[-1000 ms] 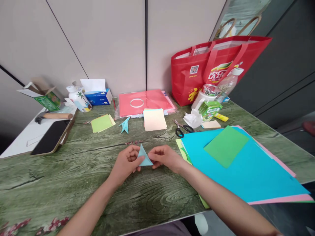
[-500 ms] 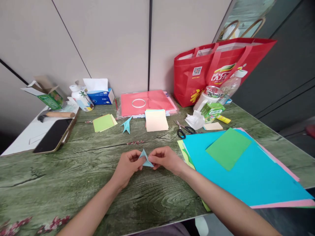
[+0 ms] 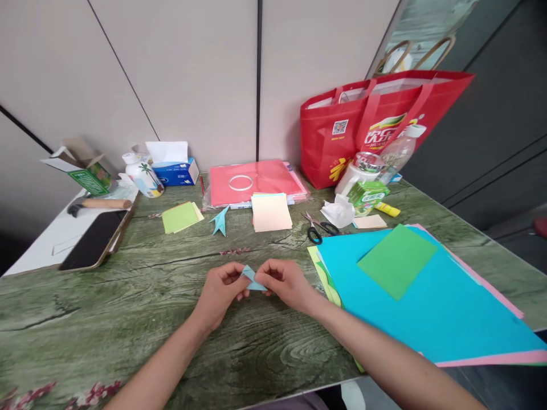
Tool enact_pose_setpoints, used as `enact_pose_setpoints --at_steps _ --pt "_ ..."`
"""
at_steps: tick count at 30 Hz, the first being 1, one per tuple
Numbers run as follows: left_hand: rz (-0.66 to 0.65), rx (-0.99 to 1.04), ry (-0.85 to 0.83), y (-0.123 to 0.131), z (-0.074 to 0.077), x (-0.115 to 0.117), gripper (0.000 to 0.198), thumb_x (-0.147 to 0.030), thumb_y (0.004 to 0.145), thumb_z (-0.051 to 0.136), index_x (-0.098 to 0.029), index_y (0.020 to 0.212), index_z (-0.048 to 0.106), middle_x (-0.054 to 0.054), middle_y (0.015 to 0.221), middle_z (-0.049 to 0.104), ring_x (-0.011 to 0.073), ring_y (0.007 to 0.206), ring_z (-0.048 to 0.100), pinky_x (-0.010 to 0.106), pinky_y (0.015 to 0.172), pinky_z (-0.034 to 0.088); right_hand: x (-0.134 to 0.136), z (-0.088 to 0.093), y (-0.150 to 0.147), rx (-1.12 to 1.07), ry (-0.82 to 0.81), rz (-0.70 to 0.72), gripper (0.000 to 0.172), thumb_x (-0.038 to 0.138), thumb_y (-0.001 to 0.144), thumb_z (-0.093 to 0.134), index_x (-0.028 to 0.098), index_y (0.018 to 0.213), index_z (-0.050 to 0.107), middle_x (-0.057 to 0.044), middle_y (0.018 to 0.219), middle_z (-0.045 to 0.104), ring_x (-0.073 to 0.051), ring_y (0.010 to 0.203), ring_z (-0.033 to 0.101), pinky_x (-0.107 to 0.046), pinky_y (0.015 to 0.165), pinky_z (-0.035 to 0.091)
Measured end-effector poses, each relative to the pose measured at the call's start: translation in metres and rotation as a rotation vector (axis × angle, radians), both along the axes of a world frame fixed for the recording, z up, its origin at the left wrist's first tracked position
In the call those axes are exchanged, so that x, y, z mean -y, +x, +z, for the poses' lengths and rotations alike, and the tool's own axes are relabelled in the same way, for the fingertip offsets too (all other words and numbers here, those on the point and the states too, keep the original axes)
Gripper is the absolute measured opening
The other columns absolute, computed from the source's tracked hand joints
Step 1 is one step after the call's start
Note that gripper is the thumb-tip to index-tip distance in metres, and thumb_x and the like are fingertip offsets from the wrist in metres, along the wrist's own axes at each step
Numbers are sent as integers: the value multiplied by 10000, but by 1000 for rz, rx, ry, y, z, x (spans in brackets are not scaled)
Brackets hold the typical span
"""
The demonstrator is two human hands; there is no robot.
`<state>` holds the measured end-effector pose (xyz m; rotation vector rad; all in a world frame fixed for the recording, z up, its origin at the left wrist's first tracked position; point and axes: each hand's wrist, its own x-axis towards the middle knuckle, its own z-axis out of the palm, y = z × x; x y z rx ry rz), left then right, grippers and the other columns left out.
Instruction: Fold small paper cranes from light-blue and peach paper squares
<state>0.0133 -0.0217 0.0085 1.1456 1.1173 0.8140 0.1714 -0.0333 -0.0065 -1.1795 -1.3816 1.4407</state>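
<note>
A small light-blue folded paper piece (image 3: 253, 279) sits between my two hands just above the green wood-grain table (image 3: 128, 307). My left hand (image 3: 222, 291) pinches its left side with curled fingers. My right hand (image 3: 284, 283) pinches its right side, fingers closed over the fold. Much of the paper is hidden by my fingers. A finished light-blue folded figure (image 3: 220, 220) lies farther back on the table.
Large cyan sheets (image 3: 427, 307) with a green square (image 3: 397, 260) lie at right. Scissors (image 3: 318, 228), a cream paper stack (image 3: 272, 212), lime notes (image 3: 181, 217), a red folder with a tape ring (image 3: 241, 182), a red bag (image 3: 376, 125), a tissue box (image 3: 173, 165) and a phone (image 3: 94, 240) are around.
The blue paper has been folded smaller and lower; its upright point has dropped between my fingers. Both hands have closed in tighter around it.
</note>
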Motion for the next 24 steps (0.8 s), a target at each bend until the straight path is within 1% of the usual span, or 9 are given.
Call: enact_pose_setpoints --at_steps 3,6,9,12,15,19,22,24 --pt "10 -26 20 0 -1 0 193 -311 630 713 -141 622 620 -35 468 540 75 425 442 185 429 325 -1 -1 0 -67 -61 13 291 448 699 629 166 662 567 24 577 561 -91 501 505 -225 500 425" --pt "0 -53 27 0 -1 0 189 -310 636 707 -140 667 630 -28 472 561 82 424 454 188 431 337 -3 -1 1 -137 -147 33 343 495 664 650 161 674 572 28 586 570 -89 507 516 -231 518 442" --pt "11 -55 29 0 0 1 195 -303 637 704 -147 701 608 -30 474 570 87 424 464 188 428 346 -3 1 2 -152 -190 35 364 505 639 669 157 671 570 35 571 565 -80 493 501 -219 501 428" --pt "0 -66 31 0 1 1 187 -288 637 703 -146 673 587 -30 459 564 82 412 453 184 421 336 -3 4 3 -139 -206 52 368 505 630 676 155 670 570 33 570 564 -81 494 500 -220 501 420" --pt "-28 -74 23 -1 1 2 189 -287 628 713 -138 666 602 -23 463 563 85 418 457 187 423 334 -3 8 4 -127 -190 67 351 491 634 677 158 647 566 35 560 549 -88 508 500 -227 516 416" --pt "-59 -32 5 -1 1 2 199 -314 653 700 -135 699 627 -6 508 587 97 454 483 201 449 361 -3 11 5 -92 -114 44 315 455 668 656 161 620 556 39 548 522 -85 512 471 -222 516 392" --pt "-56 -16 1 0 2 3 190 -317 666 688 -140 701 626 -7 513 594 95 458 481 202 458 369 -2 8 4 -37 -75 39 291 428 706 624 164 614 545 41 525 503 -80 490 450 -211 480 364" --pt "-22 -20 2 1 2 3 179 -301 655 696 -143 679 616 -17 495 582 92 452 474 198 452 365 -2 4 3 -42 -85 32 292 435 709 619 168 625 537 39 535 511 -82 483 460 -212 471 376"
